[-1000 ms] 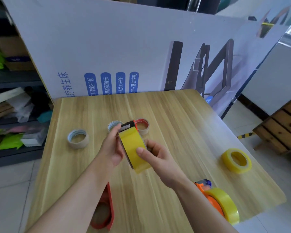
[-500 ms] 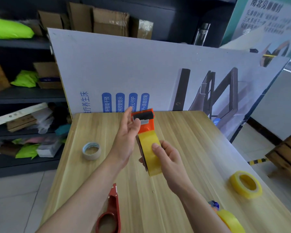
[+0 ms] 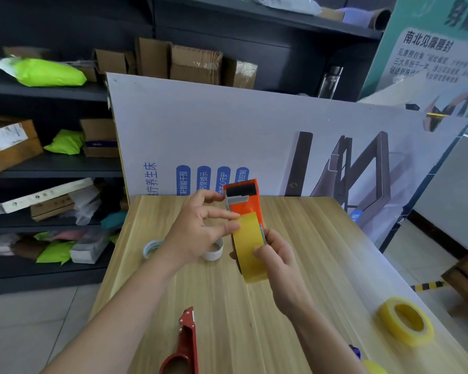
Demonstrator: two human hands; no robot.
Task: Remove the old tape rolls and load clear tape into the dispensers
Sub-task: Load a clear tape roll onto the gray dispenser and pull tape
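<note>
Wooden table (image 3: pixel 295 238) stands before a printed board (image 3: pixel 227 136), with dark shelving (image 3: pixel 52 171) to the board's left. Both forearms reach forward above the table. The right hand (image 3: pixel 278 257) is raised in front of the board's lower edge and clasps an orange dispenser (image 3: pixel 245 203) with a yellow-tinted tape roll (image 3: pixel 250 249) loaded in it; its thumb presses the roll's face and its fingers wrap behind. The dispenser stands upright, cutter end uppermost. The left hand (image 3: pixel 197 233) is just left of the dispenser, fingers spread and loose, holding nothing; two fingertips touch the tape's free end at the roll's top. On the table, two pale rolls (image 3: pixel 152 248) lie partly hidden behind the left hand. A red dispenser (image 3: pixel 185 346) lies at the near edge. A yellow roll (image 3: pixel 405 321) lies near the right edge.
</note>
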